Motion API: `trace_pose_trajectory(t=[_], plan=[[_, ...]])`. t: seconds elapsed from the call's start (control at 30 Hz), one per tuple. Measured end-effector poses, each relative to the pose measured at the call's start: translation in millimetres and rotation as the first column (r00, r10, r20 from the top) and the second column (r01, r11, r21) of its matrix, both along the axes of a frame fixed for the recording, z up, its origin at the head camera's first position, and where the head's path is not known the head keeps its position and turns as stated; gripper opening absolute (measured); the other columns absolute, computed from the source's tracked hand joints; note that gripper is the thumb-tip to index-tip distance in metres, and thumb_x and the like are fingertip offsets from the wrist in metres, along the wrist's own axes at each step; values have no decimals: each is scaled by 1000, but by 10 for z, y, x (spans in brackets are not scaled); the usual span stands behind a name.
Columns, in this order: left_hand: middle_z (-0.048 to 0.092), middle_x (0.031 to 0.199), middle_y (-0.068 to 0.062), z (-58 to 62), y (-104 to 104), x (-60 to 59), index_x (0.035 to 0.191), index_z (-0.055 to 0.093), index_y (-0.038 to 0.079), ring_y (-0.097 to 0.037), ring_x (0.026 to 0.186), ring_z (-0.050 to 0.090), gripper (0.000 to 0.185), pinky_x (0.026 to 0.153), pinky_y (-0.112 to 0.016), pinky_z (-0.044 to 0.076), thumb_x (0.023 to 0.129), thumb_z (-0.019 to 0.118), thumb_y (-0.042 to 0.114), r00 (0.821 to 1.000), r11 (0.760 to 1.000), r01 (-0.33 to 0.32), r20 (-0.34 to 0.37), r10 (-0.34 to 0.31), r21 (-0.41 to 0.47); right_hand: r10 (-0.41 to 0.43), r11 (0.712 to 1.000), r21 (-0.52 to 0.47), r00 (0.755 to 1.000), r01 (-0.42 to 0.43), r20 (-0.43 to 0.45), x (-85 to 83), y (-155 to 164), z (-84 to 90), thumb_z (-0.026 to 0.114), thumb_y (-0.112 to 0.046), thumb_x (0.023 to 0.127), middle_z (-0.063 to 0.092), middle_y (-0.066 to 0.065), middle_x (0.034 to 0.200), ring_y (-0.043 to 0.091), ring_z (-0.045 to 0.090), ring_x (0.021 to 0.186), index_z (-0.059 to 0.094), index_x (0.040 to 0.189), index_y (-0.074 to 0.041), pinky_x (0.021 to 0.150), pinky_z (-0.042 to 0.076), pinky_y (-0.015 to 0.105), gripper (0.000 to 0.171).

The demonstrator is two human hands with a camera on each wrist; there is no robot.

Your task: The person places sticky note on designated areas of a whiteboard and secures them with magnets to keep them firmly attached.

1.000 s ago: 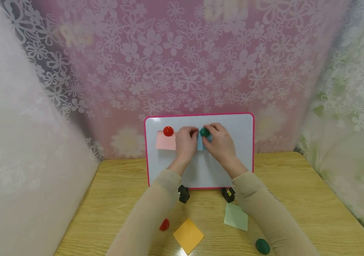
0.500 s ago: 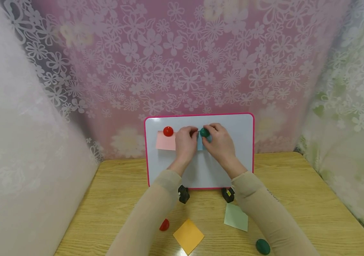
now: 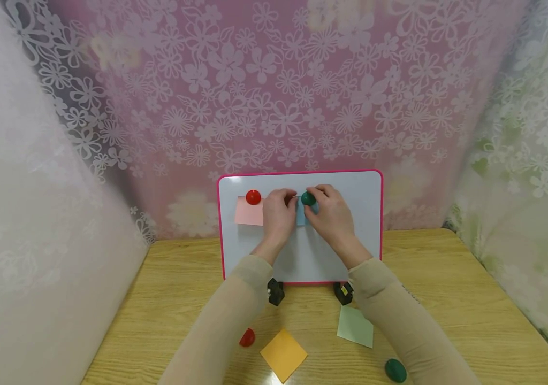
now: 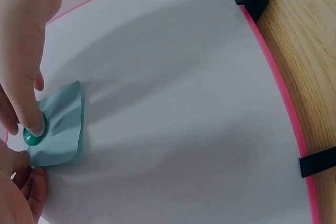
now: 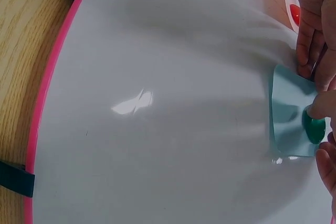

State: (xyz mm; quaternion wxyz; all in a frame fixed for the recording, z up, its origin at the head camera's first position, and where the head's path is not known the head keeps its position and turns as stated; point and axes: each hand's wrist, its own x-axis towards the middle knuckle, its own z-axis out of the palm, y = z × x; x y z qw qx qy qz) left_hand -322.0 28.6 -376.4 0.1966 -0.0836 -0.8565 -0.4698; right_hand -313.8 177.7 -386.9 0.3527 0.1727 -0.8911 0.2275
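Note:
A whiteboard (image 3: 314, 262) with a pink frame stands upright on the table. Against its upper middle lies a blue sticky note (image 4: 63, 132), partly covered by both hands in the head view. My left hand (image 3: 278, 218) pinches the note's left edge near the top between thumb and fingers. My right hand (image 3: 334, 218) grips a round green magnet (image 3: 308, 198) by its sides, over the note's upper part. In the right wrist view the magnet overlaps the blue paper (image 5: 289, 114). Just left of my left hand, a red magnet (image 3: 253, 197) holds a pink sticky note (image 3: 248, 215) on the board.
Two black feet (image 3: 276, 292) support the board. On the wooden table (image 3: 173, 299) lie a red magnet (image 3: 247, 338), an orange sticky note (image 3: 283, 355), a pale green sticky note (image 3: 355, 326) and a green magnet (image 3: 395, 370). A flowered wall covering (image 3: 283, 107) rises behind.
My left hand has shifted very slightly up and left at the note's edge. The right hand and the green magnet stay in place.

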Motion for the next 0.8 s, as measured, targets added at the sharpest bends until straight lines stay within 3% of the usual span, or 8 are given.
trace_pose_trajectory(t=[0.8], plan=[[72,110,-4,-28,-8,49,121,78,8,-18,94,62,21,83,-26,57,102,76,18,1000,1000,9,-23,-9,25,6,1000,-5,1000,-6,-9,34,42,-22,84,-11,91,68,19,121,39,66,109,75,126,3,96,58,48,39]])
